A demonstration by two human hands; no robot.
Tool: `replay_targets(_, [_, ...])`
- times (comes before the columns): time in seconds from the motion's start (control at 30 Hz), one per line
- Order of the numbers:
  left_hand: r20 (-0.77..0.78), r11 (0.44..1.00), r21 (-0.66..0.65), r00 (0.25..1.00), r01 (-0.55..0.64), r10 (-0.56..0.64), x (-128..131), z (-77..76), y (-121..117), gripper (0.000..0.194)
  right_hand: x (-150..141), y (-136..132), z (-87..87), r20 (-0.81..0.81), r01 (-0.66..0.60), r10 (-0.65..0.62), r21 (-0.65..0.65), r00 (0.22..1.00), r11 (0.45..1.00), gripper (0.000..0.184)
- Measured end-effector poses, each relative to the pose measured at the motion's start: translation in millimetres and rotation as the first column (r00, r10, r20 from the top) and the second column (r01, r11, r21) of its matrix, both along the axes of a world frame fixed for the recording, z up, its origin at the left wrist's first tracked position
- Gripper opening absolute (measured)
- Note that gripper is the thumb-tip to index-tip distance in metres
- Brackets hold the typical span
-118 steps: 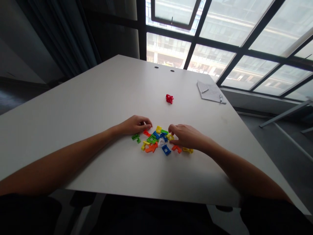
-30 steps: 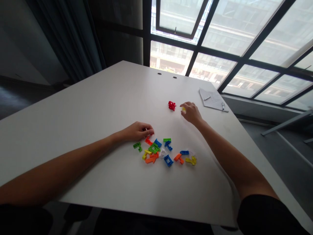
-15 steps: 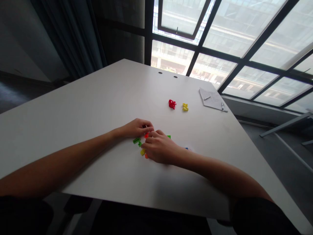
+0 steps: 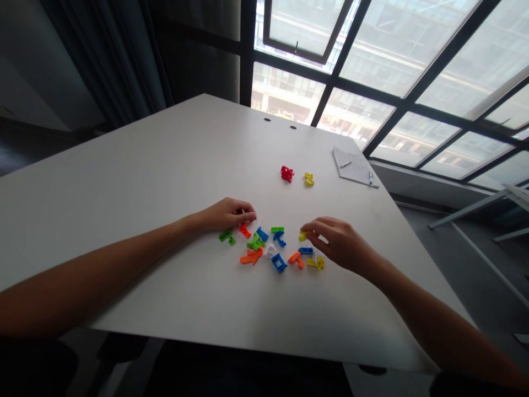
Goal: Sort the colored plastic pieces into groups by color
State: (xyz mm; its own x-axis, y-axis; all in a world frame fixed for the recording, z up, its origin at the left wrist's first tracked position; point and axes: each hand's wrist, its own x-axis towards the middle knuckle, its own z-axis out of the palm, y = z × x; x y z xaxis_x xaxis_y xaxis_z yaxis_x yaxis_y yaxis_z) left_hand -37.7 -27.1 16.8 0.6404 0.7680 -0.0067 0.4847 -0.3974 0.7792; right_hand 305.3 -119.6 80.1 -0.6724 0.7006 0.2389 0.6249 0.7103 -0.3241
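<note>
Yellow shows at the fingertips of our right hand (image 4: 341,241), whose thumb and fingers are clamped on a small yellow block (image 4: 303,236). We have it just right of the loose pieces; whether it touches the table (image 4: 165,176) we cannot tell. Our left hand (image 4: 226,214) lies at the far left of those pieces, fingers curled in toward the thumb. A red bit (image 4: 253,220) shows at its fingertips, but we cannot tell whether they grip it.

Just below that hand we see a red-orange piece (image 4: 245,230), with a green piece (image 4: 226,237) to its left. Between our hands, a light green block (image 4: 255,242) sits close against a blue piece (image 4: 262,234). Nearer us are an orange piece (image 4: 251,257), a white block (image 4: 270,252) and a blue frame (image 4: 279,263). A green strip (image 4: 278,229) lies just beyond a blue hook (image 4: 280,239). To the right come an orange hook (image 4: 296,259), a blue bar (image 4: 306,251) and a yellow hook (image 4: 316,264).

Farther off, well apart from these, a red cluster (image 4: 287,174) and a yellow cluster (image 4: 309,180) lie near each other. Paper (image 4: 355,171) lies by the table's right edge.
</note>
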Motion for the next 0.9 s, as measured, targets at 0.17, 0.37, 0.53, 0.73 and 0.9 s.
replay_targets(0.17, [-0.006,1.0,0.019,1.0,-0.003,0.003,0,-3.2,2,0.051,35,-38,-38.9,-0.03,0.037,-0.036,0.05,0.999,0.998,0.016])
replay_targets(0.37, [-0.032,1.0,0.029,0.999,0.008,-0.008,-2,-6.5,4,0.053,39,-64,-65.0,-0.031,-0.039,0.047,0.211,0.998,0.977,0.022])
replay_targets(0.53, [-0.033,1.0,0.021,0.999,0.003,-0.002,-2,-4.7,3,0.054,36,-69,-67.6,-0.028,-0.062,0.067,0.137,0.997,0.989,0.021])
replay_targets(0.73, [-0.029,1.0,0.017,0.999,-0.019,0.019,1,-2.0,1,0.055,34,-73,-62.4,-0.032,-0.089,0.095,0.142,0.995,0.986,0.018])
replay_targets(0.9, [-0.038,1.0,0.022,0.999,-0.015,0.016,0,-3.7,2,0.053,45,-27,-30.6,-0.104,0.035,-0.019,0.145,0.994,0.989,0.016])
